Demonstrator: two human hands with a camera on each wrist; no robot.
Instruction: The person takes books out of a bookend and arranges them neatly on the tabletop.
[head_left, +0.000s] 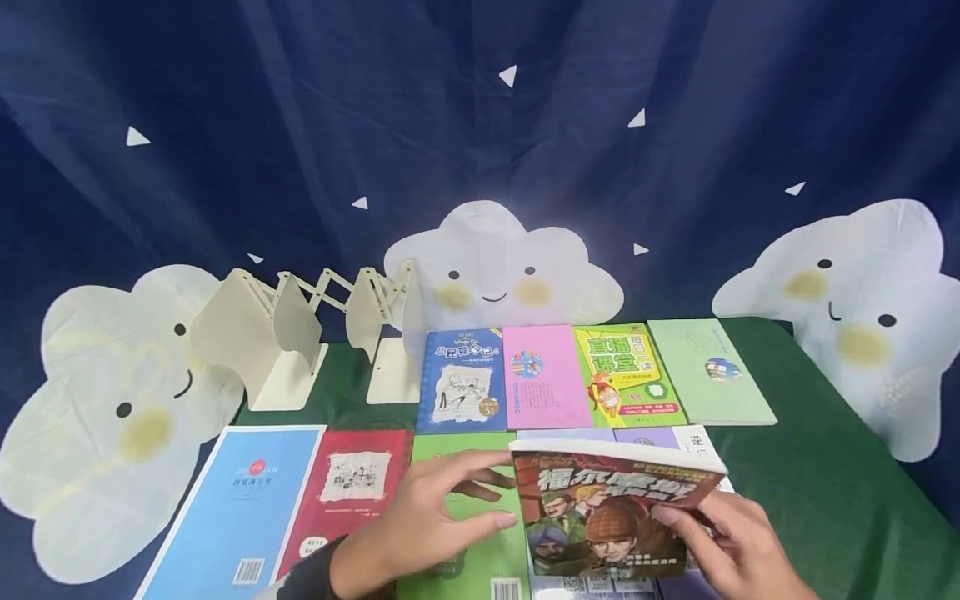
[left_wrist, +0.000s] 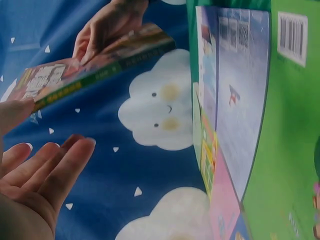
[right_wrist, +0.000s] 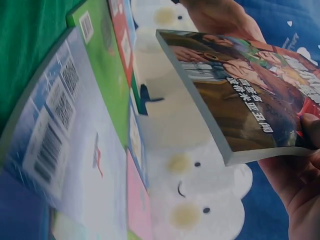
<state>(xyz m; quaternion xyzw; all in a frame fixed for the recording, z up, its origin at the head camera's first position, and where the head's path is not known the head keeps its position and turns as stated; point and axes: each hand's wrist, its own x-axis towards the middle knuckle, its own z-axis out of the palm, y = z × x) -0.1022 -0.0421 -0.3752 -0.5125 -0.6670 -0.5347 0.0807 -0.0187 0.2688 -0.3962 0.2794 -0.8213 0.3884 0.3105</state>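
Note:
A paperback comic book [head_left: 600,533] with a dark red cover and cartoon faces is held up in front, tilted, above the laid-out books. My right hand [head_left: 738,537] grips its right edge, thumb on the cover and fingers underneath. My left hand [head_left: 427,525] is beside the comic book's left edge, its fingers spread and thumb apart from them, pinching nothing. From the left wrist view, the left thumb [left_wrist: 15,114] lies close to the spine's end; whether it touches I cannot tell. Beneath the comic book, lavender books [right_wrist: 95,135] are partly covered.
Front row: a blue book [head_left: 255,492], a red book [head_left: 356,479] and a green book [head_left: 465,575]. Behind lie a blue comic diary [head_left: 465,379], a pink book [head_left: 547,379], a yellow-green book [head_left: 626,375] and a pale green book [head_left: 705,375]. A white expanding bookend [head_left: 288,379] stands back left on green cloth [head_left: 832,467].

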